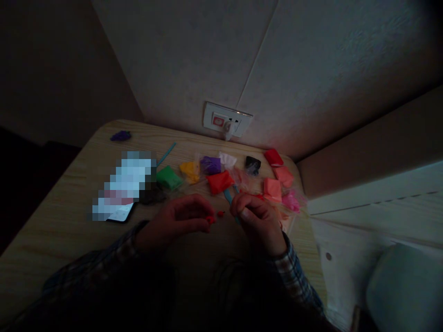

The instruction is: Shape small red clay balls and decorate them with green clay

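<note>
My left hand [178,216] is curled, thumb and fingers bent round a small piece of red clay [210,220] at their tips. Just right of it a tiny red clay ball [220,214] shows near the tabletop. My right hand [259,219] is closed in a pinch, thumb against the forefinger; what lies between them is hidden. A blue plastic tool [227,195] shows beside and partly behind the right fingers. Beyond both hands lies a red clay packet [220,182].
Behind the hands are green [168,178], yellow [190,171], purple [211,164], white [227,160] and black [253,164] clay packets, with pink ones [272,189] at right. A lit phone [121,213], a blue stick [166,154] and a purple clay shape [121,135] lie left. A wall socket [227,120] is behind.
</note>
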### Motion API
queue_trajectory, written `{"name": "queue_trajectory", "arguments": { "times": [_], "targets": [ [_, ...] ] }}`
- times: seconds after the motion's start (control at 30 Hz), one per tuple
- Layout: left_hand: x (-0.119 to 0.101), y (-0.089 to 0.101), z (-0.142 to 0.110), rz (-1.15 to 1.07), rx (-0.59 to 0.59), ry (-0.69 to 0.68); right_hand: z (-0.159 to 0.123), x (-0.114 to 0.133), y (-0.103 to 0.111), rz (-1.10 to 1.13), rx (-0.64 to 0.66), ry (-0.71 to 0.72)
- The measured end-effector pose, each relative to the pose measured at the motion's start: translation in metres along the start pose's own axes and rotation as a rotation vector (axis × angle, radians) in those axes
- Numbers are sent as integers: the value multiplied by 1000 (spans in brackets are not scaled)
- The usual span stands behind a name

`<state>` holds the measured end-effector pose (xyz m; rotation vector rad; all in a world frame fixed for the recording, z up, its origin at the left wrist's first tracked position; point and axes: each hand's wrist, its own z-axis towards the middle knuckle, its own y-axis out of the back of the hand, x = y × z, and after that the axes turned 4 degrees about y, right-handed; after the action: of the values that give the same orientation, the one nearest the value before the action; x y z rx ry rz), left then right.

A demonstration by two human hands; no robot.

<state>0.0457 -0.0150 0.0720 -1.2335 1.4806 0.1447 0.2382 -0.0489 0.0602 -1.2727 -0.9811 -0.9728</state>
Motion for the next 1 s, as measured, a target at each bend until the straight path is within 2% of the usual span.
{"name": "queue_trajectory", "arguments": {
  "times": [0.43, 0.7, 1.0],
  "targets": [
    [-2, -2, 0, 20, -4, -12, -4, 2, -3, 1, 2, 6],
    [3, -2, 1, -46, 29, 6, -5, 9, -13, -100, -28, 1],
    [6, -6, 2, -120, 32, 50, -6, 20, -22, -409, -26, 211]
  ]
}}
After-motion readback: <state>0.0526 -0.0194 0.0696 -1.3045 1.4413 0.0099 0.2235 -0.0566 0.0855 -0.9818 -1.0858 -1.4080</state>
